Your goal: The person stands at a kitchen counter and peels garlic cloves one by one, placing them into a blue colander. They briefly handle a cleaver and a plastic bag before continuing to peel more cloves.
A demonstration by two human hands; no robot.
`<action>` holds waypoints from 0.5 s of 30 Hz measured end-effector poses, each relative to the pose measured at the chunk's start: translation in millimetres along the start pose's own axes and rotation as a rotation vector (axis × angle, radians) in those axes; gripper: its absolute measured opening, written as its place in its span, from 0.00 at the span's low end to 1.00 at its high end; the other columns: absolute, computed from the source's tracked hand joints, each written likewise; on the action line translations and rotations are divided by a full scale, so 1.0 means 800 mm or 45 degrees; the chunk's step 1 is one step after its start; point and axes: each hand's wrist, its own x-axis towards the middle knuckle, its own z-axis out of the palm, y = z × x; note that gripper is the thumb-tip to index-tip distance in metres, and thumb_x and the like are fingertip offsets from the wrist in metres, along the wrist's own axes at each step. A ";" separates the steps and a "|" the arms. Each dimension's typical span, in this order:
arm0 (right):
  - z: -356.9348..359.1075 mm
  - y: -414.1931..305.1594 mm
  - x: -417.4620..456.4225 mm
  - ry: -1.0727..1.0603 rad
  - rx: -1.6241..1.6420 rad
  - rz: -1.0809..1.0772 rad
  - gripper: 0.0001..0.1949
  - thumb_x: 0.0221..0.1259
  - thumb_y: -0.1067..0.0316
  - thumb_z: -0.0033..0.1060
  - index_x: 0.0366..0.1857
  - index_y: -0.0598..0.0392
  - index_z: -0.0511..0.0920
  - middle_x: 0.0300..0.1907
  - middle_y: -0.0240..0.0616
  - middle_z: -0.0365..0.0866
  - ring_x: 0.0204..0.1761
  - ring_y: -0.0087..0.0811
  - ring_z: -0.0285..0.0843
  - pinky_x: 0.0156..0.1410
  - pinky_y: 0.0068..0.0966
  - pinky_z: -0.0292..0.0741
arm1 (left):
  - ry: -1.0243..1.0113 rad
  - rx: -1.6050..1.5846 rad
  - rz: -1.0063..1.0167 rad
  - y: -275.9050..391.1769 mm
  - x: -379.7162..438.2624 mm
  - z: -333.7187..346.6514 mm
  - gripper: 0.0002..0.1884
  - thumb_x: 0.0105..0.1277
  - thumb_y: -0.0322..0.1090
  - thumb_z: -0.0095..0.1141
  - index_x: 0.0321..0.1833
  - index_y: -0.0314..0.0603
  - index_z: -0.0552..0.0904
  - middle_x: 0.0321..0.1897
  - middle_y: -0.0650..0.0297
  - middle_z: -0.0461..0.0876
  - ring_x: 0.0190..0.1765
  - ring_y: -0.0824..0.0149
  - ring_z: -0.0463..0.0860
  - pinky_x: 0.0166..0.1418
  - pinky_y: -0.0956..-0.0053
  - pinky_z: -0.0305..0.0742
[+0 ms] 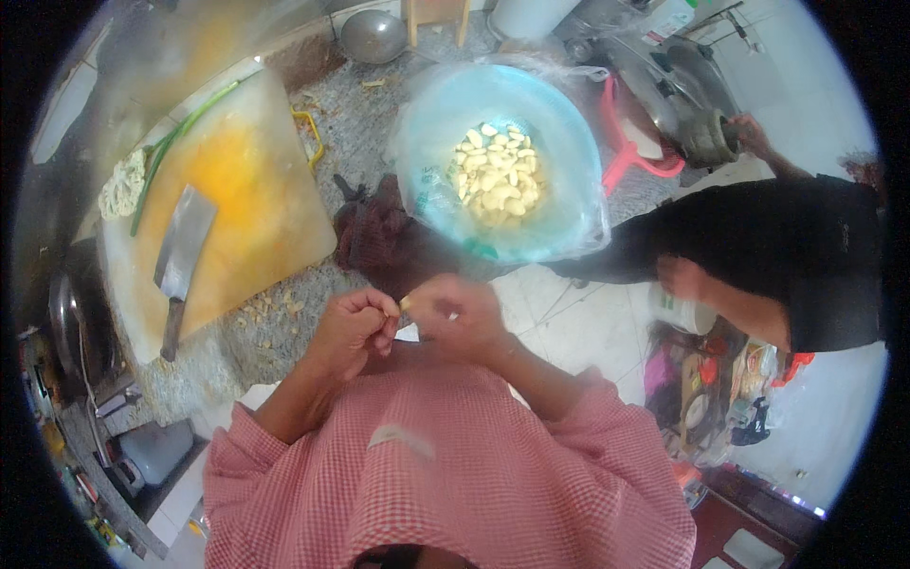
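Before my chest, my left hand (355, 328) and my right hand (458, 320) meet at the fingertips. Between them they pinch a small pale piece that looks like a garlic clove (405, 304); fingers partly cover it. Motion blurs my right hand. Just beyond them, a light blue plastic basin (572, 163) lined with a clear plastic bag holds a heap of peeled garlic cloves (498, 174). A dark reddish-brown mesh bag (377, 224) lies on the counter, left of the basin and partly beneath it.
At left, a cleaver (186, 242) rests on a stained cutting board (284, 220) beside scallion (167, 146) and cauliflower (122, 186). Scraps litter the stone counter (249, 348). A pink-handled strainer (625, 160) sits right of the basin. Another person in black (753, 242) stands close at right, holding a pot (711, 139).
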 end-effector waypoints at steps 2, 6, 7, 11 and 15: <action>-0.016 -0.008 0.004 0.087 0.427 0.259 0.05 0.58 0.72 0.60 0.36 0.58 0.77 0.35 0.37 0.80 0.30 0.25 0.78 0.32 0.23 0.76 | 0.054 0.142 0.101 0.006 -0.006 -0.001 0.05 0.58 0.23 0.49 0.32 0.35 0.80 0.22 0.62 0.78 0.21 0.74 0.75 0.25 0.80 0.73; -0.060 -0.018 0.009 0.223 0.781 0.410 0.11 0.56 0.78 0.59 0.43 0.61 0.76 0.41 0.40 0.81 0.37 0.25 0.78 0.41 0.21 0.77 | 0.359 0.559 0.342 0.005 -0.006 -0.056 0.06 0.58 0.23 0.50 0.34 0.35 0.80 0.26 0.63 0.79 0.26 0.72 0.77 0.31 0.78 0.74; -0.069 -0.017 0.010 0.215 0.784 0.402 0.11 0.56 0.78 0.59 0.44 0.61 0.77 0.41 0.40 0.81 0.38 0.25 0.78 0.42 0.21 0.77 | 0.459 0.773 0.444 -0.003 -0.006 -0.078 0.06 0.58 0.23 0.50 0.35 0.35 0.80 0.27 0.62 0.80 0.28 0.69 0.78 0.33 0.75 0.75; -0.100 -0.012 0.010 0.179 0.313 0.244 0.11 0.57 0.78 0.59 0.44 0.60 0.77 0.42 0.40 0.80 0.39 0.24 0.77 0.43 0.22 0.76 | 0.630 1.863 1.168 -0.008 -0.017 -0.149 0.07 0.56 0.24 0.55 0.37 0.37 0.81 0.32 0.58 0.81 0.38 0.59 0.79 0.45 0.67 0.73; -0.139 0.000 0.033 0.356 -0.379 0.188 0.13 0.51 0.78 0.61 0.43 0.59 0.78 0.42 0.38 0.81 0.36 0.24 0.77 0.41 0.21 0.75 | 0.726 1.781 1.092 -0.003 -0.034 -0.136 0.07 0.55 0.24 0.56 0.37 0.39 0.81 0.34 0.56 0.80 0.41 0.55 0.77 0.49 0.65 0.71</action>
